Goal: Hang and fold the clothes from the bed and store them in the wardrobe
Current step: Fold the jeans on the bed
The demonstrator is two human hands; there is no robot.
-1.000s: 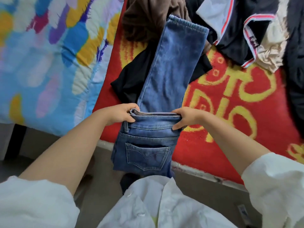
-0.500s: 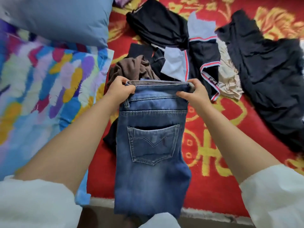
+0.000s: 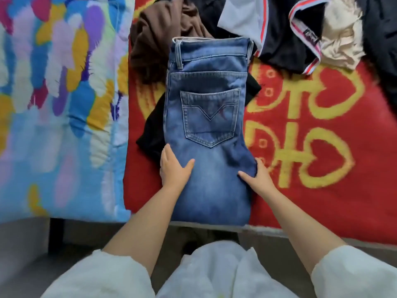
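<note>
The blue jeans (image 3: pixel 209 117) lie folded lengthwise on the red blanket (image 3: pixel 322 190), waistband at the far end and back pocket facing up. My left hand (image 3: pixel 173 168) rests on the jeans' left edge below the pocket, its fingers straight and its thumb spread on the denim. On the right edge my right hand (image 3: pixel 257 177) has its thumb on top, and the denim bunches into its grip. Under and beyond the jeans lie a brown garment (image 3: pixel 154 39) and a black one (image 3: pixel 152 130).
A colourful quilt (image 3: pixel 60 104) covers the bed's left side. At the far right lie a black and white garment with red stripes (image 3: pixel 279 29), a cream cloth (image 3: pixel 341 39) and dark clothing (image 3: pixel 380 50). The bed edge (image 3: pixel 300 230) runs just in front of my body.
Both hands carried the waistband away from me, laid it down over the legs, let go and came back to the jeans' near sides.
</note>
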